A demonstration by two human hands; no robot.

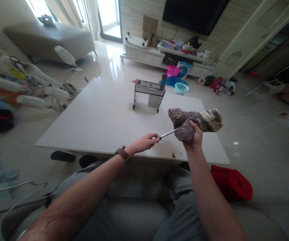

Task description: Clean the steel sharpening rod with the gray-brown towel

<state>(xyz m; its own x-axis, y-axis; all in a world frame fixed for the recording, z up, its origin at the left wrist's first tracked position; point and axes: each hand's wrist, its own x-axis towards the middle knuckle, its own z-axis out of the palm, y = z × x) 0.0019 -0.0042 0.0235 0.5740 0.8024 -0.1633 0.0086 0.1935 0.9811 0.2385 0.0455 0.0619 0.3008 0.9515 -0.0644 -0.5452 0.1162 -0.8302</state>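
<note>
My left hand [146,142] is closed around the handle of a slim, bright metal-shafted tool [168,133]. Most of the handle is hidden by my fingers, and whether it is a knife or a sharpening steel I cannot tell. Its far end reaches a fuzzy brown and beige cloth [184,132], which covers the tip. That cloth is bunched in my right hand [196,135], thumb on top, above the right part of the white table [104,117]. Farther back on the table stands a knife rack [146,87] with a dark-handled knife [163,82] in its right end.
Two tiny items, one a yellow figure [173,155], lie by the table's near edge. A red bin [231,184] stands on the floor at the right. Beyond the table are a turquoise basket [181,88] and a pink basket [172,71]. White-padded equipment [31,101] stands left.
</note>
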